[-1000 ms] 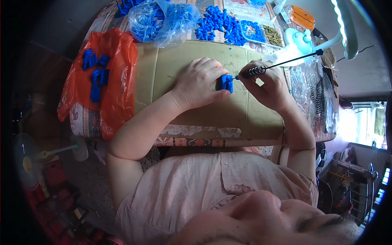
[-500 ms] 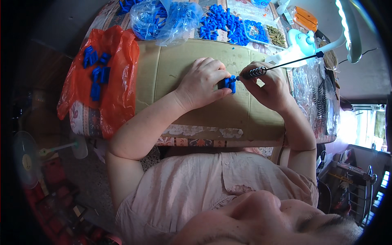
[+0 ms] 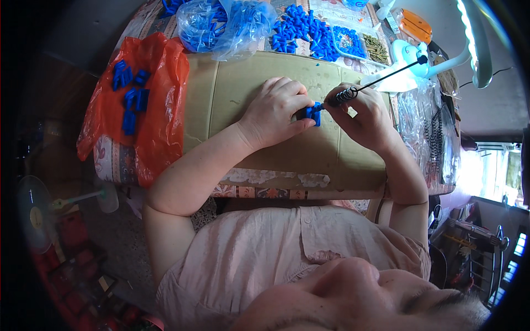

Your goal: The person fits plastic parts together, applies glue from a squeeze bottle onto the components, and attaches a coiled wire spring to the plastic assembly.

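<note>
My left hand [image 3: 274, 112] is closed around a small blue plastic part [image 3: 316, 117], with thumb and fingers pinching its left side. Just right of it, my right hand [image 3: 366, 118] grips a thin black rod [image 3: 386, 75] that carries a black coil spring [image 3: 346, 95]. The rod's lower end meets a small blue piece at the top of the plastic part; the exact joint is too small to make out. From my fingers the rod slants up to the right, ending in a dark knob. Both hands are over a flat cardboard sheet [image 3: 248, 149].
On the left, a red plastic bag [image 3: 160, 121] bears several blue parts [image 3: 130, 121]. Farther back are clear bags of blue pieces [image 3: 226, 27], a blue pile [image 3: 306, 33], small blue bits [image 3: 349, 41] and brass-coloured pins [image 3: 376, 48]. A lit lamp [image 3: 406, 55] stands back right, near loose springs [image 3: 435, 129].
The rod's knobbed end has swung upward and slightly left, so the rod stands steeper. Both hands keep nearly the same place and grip.
</note>
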`<state>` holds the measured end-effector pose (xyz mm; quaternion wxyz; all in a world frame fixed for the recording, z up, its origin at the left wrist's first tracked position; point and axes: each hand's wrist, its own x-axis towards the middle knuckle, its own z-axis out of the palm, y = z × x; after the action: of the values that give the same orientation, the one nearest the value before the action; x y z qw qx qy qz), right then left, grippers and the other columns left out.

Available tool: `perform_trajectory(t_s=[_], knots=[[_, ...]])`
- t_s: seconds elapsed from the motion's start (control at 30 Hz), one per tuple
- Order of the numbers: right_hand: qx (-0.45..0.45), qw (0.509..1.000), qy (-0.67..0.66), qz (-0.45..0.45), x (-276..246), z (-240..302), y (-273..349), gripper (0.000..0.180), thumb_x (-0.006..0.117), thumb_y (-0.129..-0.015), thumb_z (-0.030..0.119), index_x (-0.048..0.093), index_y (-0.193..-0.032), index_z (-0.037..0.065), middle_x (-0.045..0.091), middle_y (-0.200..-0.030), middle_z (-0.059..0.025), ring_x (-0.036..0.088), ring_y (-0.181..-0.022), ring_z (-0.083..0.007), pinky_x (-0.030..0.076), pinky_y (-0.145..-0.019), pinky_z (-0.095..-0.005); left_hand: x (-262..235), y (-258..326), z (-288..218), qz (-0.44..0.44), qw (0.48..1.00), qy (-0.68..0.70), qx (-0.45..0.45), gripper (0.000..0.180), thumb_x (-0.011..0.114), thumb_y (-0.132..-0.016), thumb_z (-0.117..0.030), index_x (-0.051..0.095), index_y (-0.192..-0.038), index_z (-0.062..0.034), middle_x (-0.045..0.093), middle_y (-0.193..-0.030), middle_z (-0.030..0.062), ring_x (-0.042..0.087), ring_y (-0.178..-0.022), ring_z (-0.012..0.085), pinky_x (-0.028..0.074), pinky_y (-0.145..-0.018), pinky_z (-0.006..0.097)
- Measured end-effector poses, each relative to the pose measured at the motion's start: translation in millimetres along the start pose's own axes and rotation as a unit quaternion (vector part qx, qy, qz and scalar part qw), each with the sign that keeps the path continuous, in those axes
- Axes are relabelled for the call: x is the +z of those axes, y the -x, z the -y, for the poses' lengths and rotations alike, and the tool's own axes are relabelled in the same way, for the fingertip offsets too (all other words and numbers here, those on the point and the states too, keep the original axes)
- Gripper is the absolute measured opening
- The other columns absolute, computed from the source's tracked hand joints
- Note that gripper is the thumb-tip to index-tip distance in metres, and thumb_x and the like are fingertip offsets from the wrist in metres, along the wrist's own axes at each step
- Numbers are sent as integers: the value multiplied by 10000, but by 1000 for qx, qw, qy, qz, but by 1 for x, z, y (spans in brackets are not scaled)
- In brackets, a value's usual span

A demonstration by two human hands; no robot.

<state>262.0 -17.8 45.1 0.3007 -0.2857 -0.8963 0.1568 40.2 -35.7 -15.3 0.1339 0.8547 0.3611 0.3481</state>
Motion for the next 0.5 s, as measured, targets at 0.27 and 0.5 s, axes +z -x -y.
perform_trajectory(t_s=[0.27, 0.5], knots=[[36, 999, -21, 13, 4, -2, 1, 175, 736, -843, 146, 600, -836, 37, 589, -666, -105, 602, -558, -301, 451, -503, -391, 0, -1, -2, 1, 1000, 2, -7, 292, 780, -758, -267, 667, -975, -109, 608, -1018, 43, 578, -1002, 261, 415, -987, 423], [52, 998, -35, 18, -3, 5, -2, 102, 712, -849, 88, 623, -854, 40, 588, -658, -97, 605, -554, -274, 451, -508, -373, 0, -1, -2, 1, 1000, 13, -17, 282, 785, -754, -266, 687, -971, -116, 613, -1024, 41, 578, -1001, 258, 416, -978, 412]])
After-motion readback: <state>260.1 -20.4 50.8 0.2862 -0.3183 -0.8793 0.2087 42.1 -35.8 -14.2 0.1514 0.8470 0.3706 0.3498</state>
